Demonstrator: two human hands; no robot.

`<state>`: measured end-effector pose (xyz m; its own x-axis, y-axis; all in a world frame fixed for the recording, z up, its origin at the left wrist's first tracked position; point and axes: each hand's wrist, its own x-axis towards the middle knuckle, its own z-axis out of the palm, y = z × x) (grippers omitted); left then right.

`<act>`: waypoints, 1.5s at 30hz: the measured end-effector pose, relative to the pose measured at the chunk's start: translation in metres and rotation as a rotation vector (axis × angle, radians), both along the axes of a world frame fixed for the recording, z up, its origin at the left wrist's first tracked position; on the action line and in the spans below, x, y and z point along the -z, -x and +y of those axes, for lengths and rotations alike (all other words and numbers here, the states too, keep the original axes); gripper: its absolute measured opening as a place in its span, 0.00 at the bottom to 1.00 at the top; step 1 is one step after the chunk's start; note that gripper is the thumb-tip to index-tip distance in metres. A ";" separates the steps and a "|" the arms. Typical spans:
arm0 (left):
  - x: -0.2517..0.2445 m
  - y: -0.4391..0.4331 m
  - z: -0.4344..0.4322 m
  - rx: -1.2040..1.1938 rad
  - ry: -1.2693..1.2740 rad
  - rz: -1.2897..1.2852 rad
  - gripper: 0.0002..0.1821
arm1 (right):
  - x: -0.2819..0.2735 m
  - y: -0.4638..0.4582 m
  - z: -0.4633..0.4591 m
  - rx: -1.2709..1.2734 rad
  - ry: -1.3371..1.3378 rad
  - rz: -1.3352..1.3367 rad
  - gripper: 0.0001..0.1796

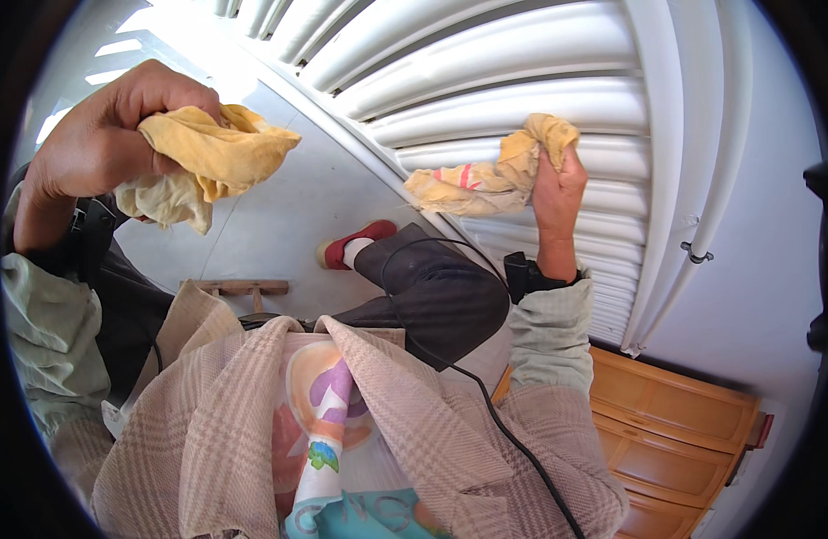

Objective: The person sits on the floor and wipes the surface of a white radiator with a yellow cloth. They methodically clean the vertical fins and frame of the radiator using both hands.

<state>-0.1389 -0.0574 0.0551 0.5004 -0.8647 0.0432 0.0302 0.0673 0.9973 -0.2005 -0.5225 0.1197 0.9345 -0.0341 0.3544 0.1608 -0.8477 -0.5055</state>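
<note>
My left hand (111, 128) is raised at the upper left, gripping a crumpled yellow cloth (225, 148). A paler, cream fold of fabric (168, 199) hangs below it; whether it is part of the same cloth I cannot tell. My right hand (561, 188) holds a bunched yellowish rag (495, 178) with red marks and a frayed edge. The rag lies in front of the white tubes of a column radiator (508, 101). Whether it touches them is unclear. Both wrists carry black straps with a device.
White pipes (707, 202) with a metal clamp (697, 252) run along the wall at right. A wooden drawer cabinet (670, 404) stands at lower right. A small wooden stool (242, 288) is on the tiled floor (279, 202). A black cable (481, 384) crosses my lap, near my red shoe (336, 252).
</note>
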 end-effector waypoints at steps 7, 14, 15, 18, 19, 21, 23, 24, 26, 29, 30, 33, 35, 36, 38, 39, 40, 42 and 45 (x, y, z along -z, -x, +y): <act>-0.007 -0.002 -0.013 0.008 -0.004 0.006 0.14 | 0.102 -0.019 0.003 -0.148 0.380 0.098 0.13; -0.012 0.004 -0.002 0.030 0.048 -0.031 0.13 | -0.047 -0.003 0.007 0.038 0.116 -0.234 0.16; -0.012 0.005 -0.002 0.026 0.048 -0.049 0.14 | -0.061 -0.002 0.007 0.087 0.071 -0.238 0.15; -0.013 0.006 0.003 0.010 0.029 -0.082 0.14 | -0.048 -0.011 0.019 0.030 0.162 -0.318 0.16; -0.012 0.006 0.005 0.007 0.015 -0.079 0.14 | -0.036 -0.014 0.025 0.018 0.379 -0.325 0.15; -0.008 0.004 0.010 -0.027 0.021 -0.064 0.14 | -0.025 -0.021 0.033 0.018 0.592 -0.187 0.15; -0.002 0.007 0.017 -0.107 0.039 -0.004 0.15 | -0.030 -0.023 0.035 0.096 0.788 -0.013 0.15; 0.001 0.007 0.020 -0.100 0.065 -0.020 0.17 | -0.039 -0.022 0.033 0.064 0.784 -0.045 0.16; 0.002 0.009 0.028 -0.150 0.010 0.022 0.20 | -0.055 -0.018 0.024 0.049 0.658 0.008 0.17; 0.001 0.010 0.035 -0.210 -0.041 0.141 0.20 | -0.034 -0.016 0.014 0.018 0.595 0.047 0.19; 0.001 0.010 0.035 -0.194 -0.015 0.174 0.20 | -0.022 -0.019 0.012 -0.037 0.640 0.006 0.19; -0.003 0.011 0.037 -0.174 0.035 0.238 0.19 | 0.049 -0.029 0.025 -0.033 0.703 0.229 0.20; -0.005 0.013 0.036 -0.171 0.053 0.265 0.19 | 0.095 -0.037 0.040 -0.029 0.715 0.346 0.20; -0.005 0.013 0.036 -0.174 0.063 0.275 0.19 | 0.114 -0.037 0.047 -0.015 0.720 0.375 0.21; -0.004 0.014 0.036 -0.174 0.075 0.296 0.18 | 0.138 -0.040 0.053 -0.036 0.767 0.473 0.21; -0.003 0.014 0.035 -0.172 0.076 0.303 0.18 | 0.142 -0.040 0.053 -0.029 0.807 0.543 0.22; -0.002 0.014 0.035 -0.166 0.081 0.310 0.18 | 0.139 -0.040 0.050 -0.043 0.819 0.531 0.21; -0.001 0.014 0.035 -0.168 0.085 0.316 0.17 | 0.118 -0.039 0.040 -0.078 0.753 0.379 0.20; -0.001 0.014 0.034 -0.156 0.086 0.316 0.17 | 0.067 -0.035 0.023 -0.056 0.706 0.248 0.20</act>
<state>-0.1533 -0.0231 0.0563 0.6266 -0.7766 -0.0653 0.3186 0.1787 0.9309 -0.1656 -0.4998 0.0522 0.9834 0.1733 0.0531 0.1654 -0.9779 0.1281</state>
